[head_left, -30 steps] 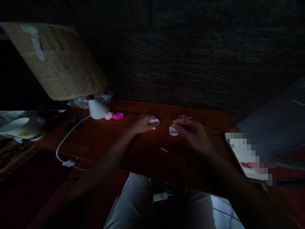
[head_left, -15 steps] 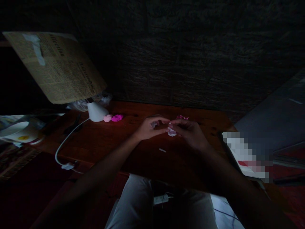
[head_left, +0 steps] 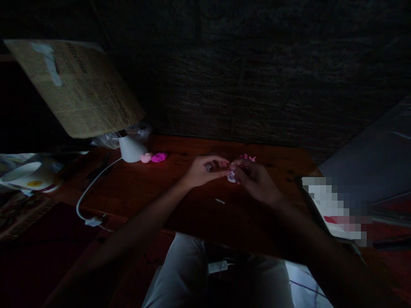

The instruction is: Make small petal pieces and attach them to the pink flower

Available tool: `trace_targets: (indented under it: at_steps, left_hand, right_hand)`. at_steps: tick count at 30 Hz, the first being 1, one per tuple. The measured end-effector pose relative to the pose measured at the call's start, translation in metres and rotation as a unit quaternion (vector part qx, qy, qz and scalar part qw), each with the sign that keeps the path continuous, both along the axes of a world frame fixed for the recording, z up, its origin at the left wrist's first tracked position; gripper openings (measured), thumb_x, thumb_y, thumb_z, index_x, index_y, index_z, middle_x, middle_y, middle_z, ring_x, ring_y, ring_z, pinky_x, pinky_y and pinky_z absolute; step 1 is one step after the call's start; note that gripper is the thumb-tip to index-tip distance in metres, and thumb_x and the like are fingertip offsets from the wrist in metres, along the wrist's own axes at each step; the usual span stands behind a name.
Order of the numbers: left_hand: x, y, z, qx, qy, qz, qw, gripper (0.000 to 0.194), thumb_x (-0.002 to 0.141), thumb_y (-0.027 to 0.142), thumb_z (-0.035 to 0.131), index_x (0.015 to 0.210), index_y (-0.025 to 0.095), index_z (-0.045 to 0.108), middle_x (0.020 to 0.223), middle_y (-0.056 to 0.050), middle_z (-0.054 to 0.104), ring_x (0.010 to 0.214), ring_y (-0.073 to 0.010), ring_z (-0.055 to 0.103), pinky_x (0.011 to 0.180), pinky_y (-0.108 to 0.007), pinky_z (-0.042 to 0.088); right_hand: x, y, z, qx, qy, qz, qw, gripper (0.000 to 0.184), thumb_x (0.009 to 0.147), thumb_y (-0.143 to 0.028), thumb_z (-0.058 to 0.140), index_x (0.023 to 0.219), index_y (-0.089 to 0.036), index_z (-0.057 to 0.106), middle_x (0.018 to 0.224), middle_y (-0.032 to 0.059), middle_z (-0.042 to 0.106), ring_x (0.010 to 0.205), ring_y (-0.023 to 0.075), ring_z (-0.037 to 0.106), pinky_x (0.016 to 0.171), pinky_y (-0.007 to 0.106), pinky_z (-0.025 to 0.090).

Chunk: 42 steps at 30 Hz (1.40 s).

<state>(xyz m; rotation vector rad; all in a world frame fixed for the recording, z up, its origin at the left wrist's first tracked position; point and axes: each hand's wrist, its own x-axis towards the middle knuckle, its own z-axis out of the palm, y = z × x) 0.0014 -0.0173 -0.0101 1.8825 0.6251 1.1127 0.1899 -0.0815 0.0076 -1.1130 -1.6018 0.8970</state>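
Evidently partway through handling, the right hand [head_left: 257,182] pinched a crinkled pale piece [head_left: 231,176] that the left hand [head_left: 197,172], curled round a whitish lump [head_left: 208,167], met at its fingertips, while a white strip [head_left: 220,200] lay loose nearer the body and pink scraps [head_left: 248,158] just beyond the grip.

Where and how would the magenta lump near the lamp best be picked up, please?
I would pinch the magenta lump by its right half, coming from above and the right: its left end sits close against the pale pink lump, while its right end looks free.
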Motion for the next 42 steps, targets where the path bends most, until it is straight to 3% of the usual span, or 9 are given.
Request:
trace_targets:
  at_steps: [11,23,30,37,42]
  left_hand:
    - [0.0018,0.0003,0.0044,-0.002,-0.037,-0.048,0.998,0.025,0.072,0.029,0.086,0.094,0.019,0.080,0.086,-0.003,0.071,0.075,-0.0111,0.063,0.067,-0.023,0.048]
    - [0.0024,0.0050,0.0018,-0.082,-0.073,-0.044,0.993,0.027,0.072,0.039,0.085,0.086,0.016,0.080,0.090,-0.006,0.078,0.083,-0.0149,0.071,0.083,-0.029,0.056]
    - [0.0042,0.0050,-0.0021,-0.112,-0.057,-0.049,0.991,0.036,0.071,0.041,0.085,0.093,0.013,0.079,0.095,-0.008,0.079,0.087,-0.0174,0.072,0.087,-0.032,0.056]
    - [0.0054,0.0032,-0.0003,-0.131,-0.065,-0.036,0.989,0.033,0.070,0.039,0.086,0.090,0.014,0.078,0.089,-0.007,0.079,0.080,-0.0141,0.070,0.079,-0.028,0.055]
    - [0.0045,0.0031,0.0008,-0.143,-0.045,-0.031,0.988,0.034,0.072,0.042,0.083,0.090,0.014,0.076,0.084,-0.006,0.076,0.068,-0.0107,0.064,0.063,-0.023,0.049]
  right_hand:
    - [0.0004,0.0006,-0.0046,-0.067,0.071,-0.006,0.995,0.037,0.078,-0.054,0.076,0.087,-0.018,0.079,0.068,0.0018,0.067,0.060,0.0134,0.055,0.058,0.027,0.045]
    - [-0.0004,-0.0002,-0.0002,-0.083,0.086,-0.012,0.993,0.043,0.077,-0.061,0.075,0.089,-0.021,0.081,0.065,0.0009,0.063,0.058,0.0129,0.052,0.055,0.026,0.044]
    - [-0.0011,-0.0002,0.0007,-0.093,0.097,-0.049,0.990,0.043,0.071,-0.060,0.079,0.085,-0.019,0.079,0.071,0.0024,0.067,0.061,0.0129,0.054,0.057,0.026,0.047]
    - [-0.0011,-0.0008,0.0000,-0.075,0.084,-0.031,0.993,0.039,0.078,-0.057,0.075,0.088,-0.020,0.079,0.070,0.0021,0.067,0.061,0.0135,0.055,0.056,0.026,0.047]
    - [-0.0009,-0.0003,-0.0014,-0.064,0.069,-0.042,0.995,0.038,0.079,-0.055,0.074,0.091,-0.019,0.079,0.073,0.0030,0.069,0.062,0.0144,0.057,0.057,0.028,0.047]
